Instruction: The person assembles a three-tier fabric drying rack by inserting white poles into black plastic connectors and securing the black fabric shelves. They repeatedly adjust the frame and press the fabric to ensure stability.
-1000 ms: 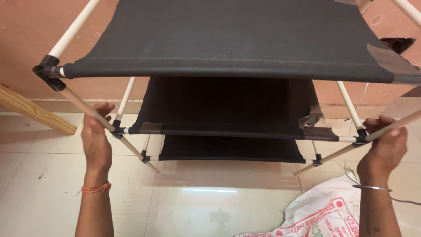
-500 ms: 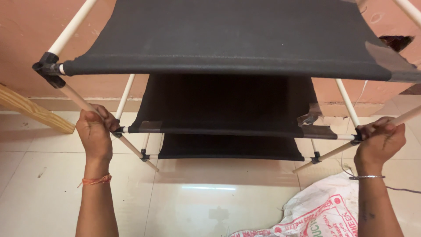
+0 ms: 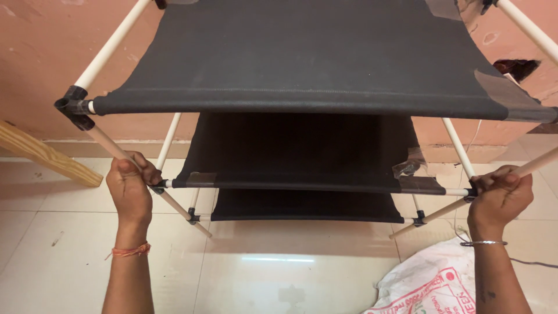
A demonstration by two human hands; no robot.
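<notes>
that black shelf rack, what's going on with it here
A person grips a three-tier rack of black fabric shelves on white poles. The left hand wraps the front left pole at the middle shelf's corner joint; the right hand wraps the front right pole at the matching joint. The rack stands on a tiled floor near a pink wall, with a printed white sack by the right arm.

The scene is evenly and fairly brightly lit, with soft indoor light coming from above. A pale oblong glare [image 3: 278,260] lies on the glossy cream floor tiles [image 3: 52,256] just below the black fabric shelf rack with white tubes [image 3: 302,64]. Under the rack's top tier the lower tiers sink into deep shade, their weave hard to read. A faint shadow spreads on the tiles beneath the rack. Focus is sharp throughout, with no motion blur; straight tubes bow slightly toward the frame edges.
</notes>
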